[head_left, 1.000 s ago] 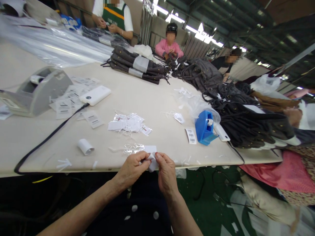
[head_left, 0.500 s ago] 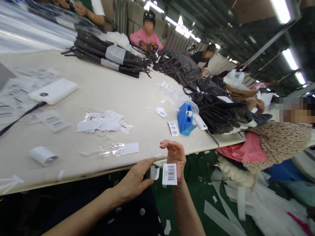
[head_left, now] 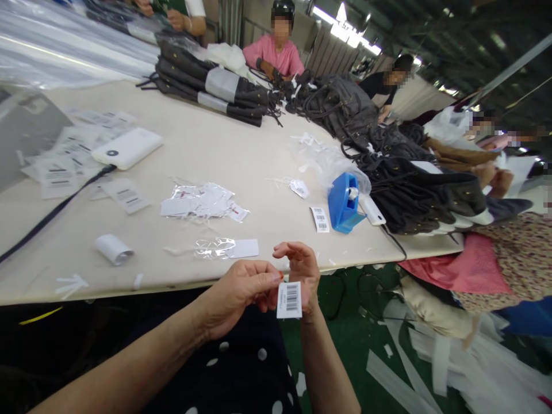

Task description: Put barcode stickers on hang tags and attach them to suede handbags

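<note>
On the table (head_left: pixel 245 155), a hang-tag pile (head_left: pixel 202 201) is lying. Left of the pile, a corded device (head_left: pixel 129 148) and printed labels (head_left: pixel 64 171) are resting; front-left, a paper roll (head_left: pixel 112 249). Right of the pile, a barcode strip (head_left: pixel 319 219) is lying just beside a tape dispenser (head_left: pixel 344 204). Behind the pile, a banded bundle (head_left: pixel 215 86) is lying. Front-right, 1 barcode label (head_left: pixel 288 301) is sitting at the right hand (head_left: pixel 302 270).

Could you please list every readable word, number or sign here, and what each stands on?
No text is readable.
Label before the right hand: barcode; print too small.
Strip beside the blue holder: barcodes; print too small.
Loose labels, far left: blurred.
Piled tags: too small.
</note>
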Demonstrator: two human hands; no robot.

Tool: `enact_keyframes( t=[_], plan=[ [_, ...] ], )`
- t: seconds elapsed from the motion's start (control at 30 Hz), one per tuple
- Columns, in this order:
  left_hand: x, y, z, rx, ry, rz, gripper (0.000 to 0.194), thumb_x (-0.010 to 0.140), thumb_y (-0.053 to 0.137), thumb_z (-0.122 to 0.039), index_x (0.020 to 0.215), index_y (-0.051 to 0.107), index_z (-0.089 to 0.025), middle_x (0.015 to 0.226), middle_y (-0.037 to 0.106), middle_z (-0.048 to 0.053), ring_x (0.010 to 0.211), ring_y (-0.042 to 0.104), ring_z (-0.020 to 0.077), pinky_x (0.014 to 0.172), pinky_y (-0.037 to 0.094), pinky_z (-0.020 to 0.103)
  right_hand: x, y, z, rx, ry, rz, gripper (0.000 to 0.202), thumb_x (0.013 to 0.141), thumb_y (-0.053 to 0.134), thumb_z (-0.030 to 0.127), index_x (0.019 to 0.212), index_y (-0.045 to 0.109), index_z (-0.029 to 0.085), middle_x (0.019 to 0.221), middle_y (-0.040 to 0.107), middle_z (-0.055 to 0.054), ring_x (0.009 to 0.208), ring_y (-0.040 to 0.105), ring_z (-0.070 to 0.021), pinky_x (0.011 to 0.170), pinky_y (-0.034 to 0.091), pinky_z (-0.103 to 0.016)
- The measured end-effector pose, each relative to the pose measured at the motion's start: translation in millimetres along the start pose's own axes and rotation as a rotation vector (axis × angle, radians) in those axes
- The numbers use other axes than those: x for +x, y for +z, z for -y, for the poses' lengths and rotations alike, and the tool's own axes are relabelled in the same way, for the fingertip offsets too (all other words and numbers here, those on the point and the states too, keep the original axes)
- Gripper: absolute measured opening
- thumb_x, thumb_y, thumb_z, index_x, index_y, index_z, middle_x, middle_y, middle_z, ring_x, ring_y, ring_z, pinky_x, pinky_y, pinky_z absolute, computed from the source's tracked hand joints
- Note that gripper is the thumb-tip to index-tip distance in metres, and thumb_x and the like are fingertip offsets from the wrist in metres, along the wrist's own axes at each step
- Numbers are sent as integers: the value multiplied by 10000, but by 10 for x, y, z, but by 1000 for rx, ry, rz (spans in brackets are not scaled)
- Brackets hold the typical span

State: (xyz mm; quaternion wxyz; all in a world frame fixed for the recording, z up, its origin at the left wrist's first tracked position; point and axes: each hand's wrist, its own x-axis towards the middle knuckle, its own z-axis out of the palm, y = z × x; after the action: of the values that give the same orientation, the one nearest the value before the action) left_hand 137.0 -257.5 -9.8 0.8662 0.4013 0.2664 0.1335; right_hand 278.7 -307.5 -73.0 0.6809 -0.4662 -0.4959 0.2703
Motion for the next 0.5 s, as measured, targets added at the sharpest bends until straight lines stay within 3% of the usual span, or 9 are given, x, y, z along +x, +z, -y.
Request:
enact_keyframes(
  t=[0.13, 0.27, 0.5],
  plan=[
    [-16, 1, -5, -10, -57, 2, 239, 679, 640, -335, 623, 548, -121, 541, 549, 5, 476, 454, 70, 473, 311, 185, -16, -7, -25, -15, 4, -8, 674, 592, 593, 701, 1081, 516, 244, 875, 600, -59, 890, 570, -245, 851, 412, -427],
    [-11, -32, 3, -13, -49, -38, 210, 665, 639, -303, 617, 543, -123, 525, 545, 2, 468, 451, 68, 472, 313, 185, -24, 21, -34, -45, 2, 20, 784, 501, 566, 775, 1079, 523, 246, 879, 596, -56, 872, 571, -246, 847, 414, -420],
    [-1, -71, 19, -50, -29, -99, 202, 668, 625, -265, 570, 518, -125, 498, 534, 0, 450, 455, 66, 464, 318, 182, -50, 68, -41, -16, 17, 67, 736, 532, 627, 702, 1109, 523, 256, 890, 597, -50, 899, 556, -237, 865, 398, -407]
  ],
)
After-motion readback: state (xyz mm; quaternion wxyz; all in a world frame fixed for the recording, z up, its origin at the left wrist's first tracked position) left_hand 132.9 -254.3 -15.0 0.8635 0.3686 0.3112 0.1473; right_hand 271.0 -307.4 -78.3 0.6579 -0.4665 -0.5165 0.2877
